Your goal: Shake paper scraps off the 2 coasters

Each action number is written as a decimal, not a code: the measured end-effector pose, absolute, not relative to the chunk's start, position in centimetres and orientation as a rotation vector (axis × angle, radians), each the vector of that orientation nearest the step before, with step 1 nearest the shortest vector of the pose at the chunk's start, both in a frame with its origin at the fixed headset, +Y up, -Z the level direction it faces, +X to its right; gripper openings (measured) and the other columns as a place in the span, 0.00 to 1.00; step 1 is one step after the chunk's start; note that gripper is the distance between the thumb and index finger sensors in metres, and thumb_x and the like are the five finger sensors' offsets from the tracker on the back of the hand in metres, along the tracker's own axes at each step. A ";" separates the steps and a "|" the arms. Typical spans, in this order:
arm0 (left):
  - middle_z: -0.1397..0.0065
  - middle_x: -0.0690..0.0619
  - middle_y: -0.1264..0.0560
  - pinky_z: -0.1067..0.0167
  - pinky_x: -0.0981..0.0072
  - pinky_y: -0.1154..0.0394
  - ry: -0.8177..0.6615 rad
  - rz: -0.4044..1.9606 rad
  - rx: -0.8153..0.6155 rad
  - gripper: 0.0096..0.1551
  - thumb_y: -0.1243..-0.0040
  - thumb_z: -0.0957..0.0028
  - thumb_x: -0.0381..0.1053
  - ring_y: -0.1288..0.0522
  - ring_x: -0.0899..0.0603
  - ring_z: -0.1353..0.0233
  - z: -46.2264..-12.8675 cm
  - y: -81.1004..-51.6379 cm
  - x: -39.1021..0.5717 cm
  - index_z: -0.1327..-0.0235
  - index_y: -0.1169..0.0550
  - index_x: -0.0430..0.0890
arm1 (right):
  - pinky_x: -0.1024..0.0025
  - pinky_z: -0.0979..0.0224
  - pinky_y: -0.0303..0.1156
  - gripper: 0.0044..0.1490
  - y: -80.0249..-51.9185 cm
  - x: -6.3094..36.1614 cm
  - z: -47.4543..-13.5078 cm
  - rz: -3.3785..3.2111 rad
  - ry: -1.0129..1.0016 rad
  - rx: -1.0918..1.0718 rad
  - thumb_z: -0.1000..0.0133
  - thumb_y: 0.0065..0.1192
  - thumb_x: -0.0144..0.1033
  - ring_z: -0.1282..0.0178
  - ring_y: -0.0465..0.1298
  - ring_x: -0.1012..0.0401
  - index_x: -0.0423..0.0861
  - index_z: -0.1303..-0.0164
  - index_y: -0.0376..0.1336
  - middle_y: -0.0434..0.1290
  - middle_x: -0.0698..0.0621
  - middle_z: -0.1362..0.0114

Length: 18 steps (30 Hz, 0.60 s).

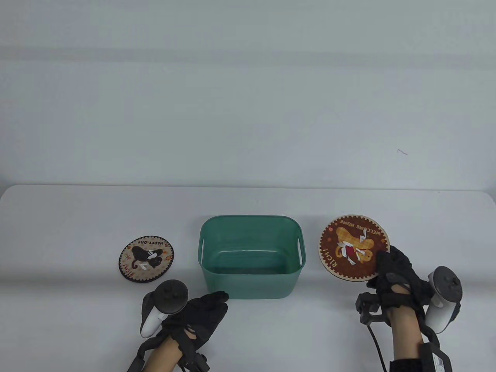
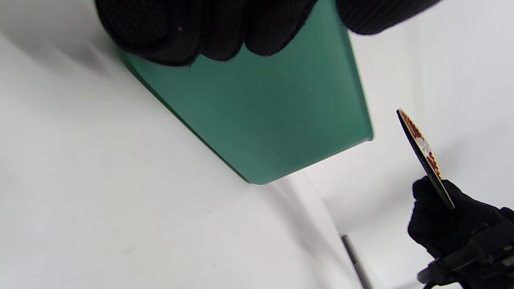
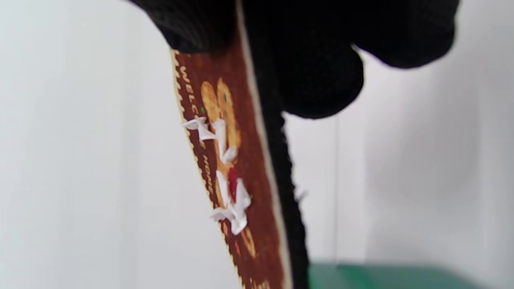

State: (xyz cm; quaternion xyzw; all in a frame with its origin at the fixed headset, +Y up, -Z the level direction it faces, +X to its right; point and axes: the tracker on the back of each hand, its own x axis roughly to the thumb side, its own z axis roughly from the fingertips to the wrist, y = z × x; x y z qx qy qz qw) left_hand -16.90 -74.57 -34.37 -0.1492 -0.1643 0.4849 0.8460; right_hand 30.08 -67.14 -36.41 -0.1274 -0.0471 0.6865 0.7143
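Note:
My right hand (image 1: 387,263) pinches the near edge of a round brown "WELCOME HOME" coaster (image 1: 350,248), lifted off the table just right of the green bin (image 1: 251,228). White paper scraps (image 1: 354,252) lie on its face, seen close as scraps (image 3: 227,176) on the coaster (image 3: 241,188) in the right wrist view. A second round coaster (image 1: 146,258) with a black cat and scraps (image 1: 152,256) lies flat left of the bin. My left hand (image 1: 213,306) has straight fingers against the bin's near left corner; its fingertips (image 2: 180,36) touch the bin wall (image 2: 273,104).
The green bin stands open at the table's centre, its inside showing no scraps. The white table (image 1: 77,217) runs to a rounded far edge against a white wall. A cable (image 1: 378,348) trails from my right wrist.

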 end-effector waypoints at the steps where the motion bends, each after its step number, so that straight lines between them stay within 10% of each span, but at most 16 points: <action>1: 0.30 0.37 0.35 0.45 0.50 0.27 -0.350 1.061 -0.307 0.36 0.50 0.47 0.61 0.31 0.29 0.36 -34.3 -74.4 -16.8 0.32 0.33 0.41 | 0.64 0.54 0.75 0.26 -66.6 28.5 -36.4 1.522 -0.075 -0.236 0.47 0.55 0.39 0.61 0.79 0.61 0.49 0.39 0.55 0.75 0.49 0.45; 12: 0.37 0.39 0.27 0.54 0.57 0.23 -0.391 1.402 -0.203 0.34 0.48 0.47 0.62 0.22 0.33 0.46 -33.5 -72.8 -16.3 0.35 0.30 0.41 | 0.62 0.53 0.75 0.26 -68.9 17.3 -34.8 1.496 0.163 -0.013 0.48 0.55 0.37 0.59 0.79 0.59 0.50 0.39 0.55 0.75 0.48 0.44; 18: 0.35 0.41 0.31 0.59 0.63 0.23 -0.330 1.390 -0.062 0.42 0.41 0.48 0.59 0.22 0.38 0.50 -33.1 -71.7 -16.9 0.28 0.44 0.42 | 0.62 0.53 0.75 0.25 -71.1 14.7 -33.3 1.501 0.241 -0.004 0.49 0.57 0.37 0.59 0.80 0.58 0.52 0.40 0.57 0.76 0.48 0.45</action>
